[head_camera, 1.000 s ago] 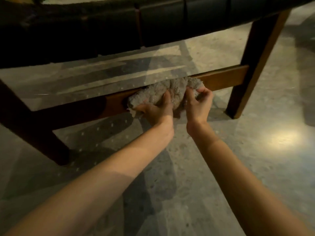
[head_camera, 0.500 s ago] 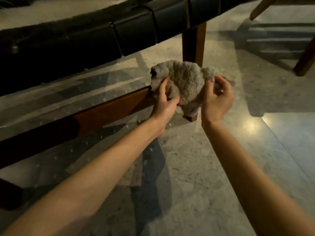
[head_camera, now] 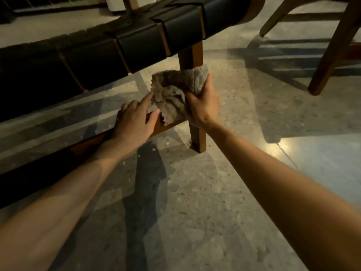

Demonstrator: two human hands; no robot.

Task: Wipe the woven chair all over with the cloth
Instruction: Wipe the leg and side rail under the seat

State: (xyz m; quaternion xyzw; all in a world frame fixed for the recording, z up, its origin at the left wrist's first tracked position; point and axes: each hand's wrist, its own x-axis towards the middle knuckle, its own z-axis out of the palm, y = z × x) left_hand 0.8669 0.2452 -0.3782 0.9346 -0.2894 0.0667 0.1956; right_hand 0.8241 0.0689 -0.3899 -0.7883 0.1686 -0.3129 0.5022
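Both forearms run off the bottom edge, so you only get arms and hands over the speckled stone floor (head_camera: 195, 212). The left hand (head_camera: 132, 122) lies loose on the low wooden rail (head_camera: 89, 141). Its index finger and thumb are stretched out straight and touch the edge of the cloth (head_camera: 172, 90). The other fingers bend over the far side of the rail, so their tips are hidden. It's not clenched.

The right hand (head_camera: 203, 102) is clamped around the cloth, which is bunched and wrapped on the chair leg (head_camera: 197, 133) just above where the rail meets it. Its fingers go round the back of the leg, so you can't see them, just the thumb and knuckles. The cloth covers that whole joint, and a flap hangs down over the end of the rail.

The leg stands upright with its foot on the floor. The woven chair (head_camera: 136, 42) has its seat edge running from near left up to far right, with black straps wrapped over a wooden frame. The rail runs the same way underneath. The left part of the seat is so dark that the weave is hard to read, and it's cut off at the left edge.

Further back on the right is a second wooden chair (head_camera: 332, 45), with only its legs and rungs in frame. At the very top is something white (head_camera: 115, 2), cropped, and I can't tell what it is.
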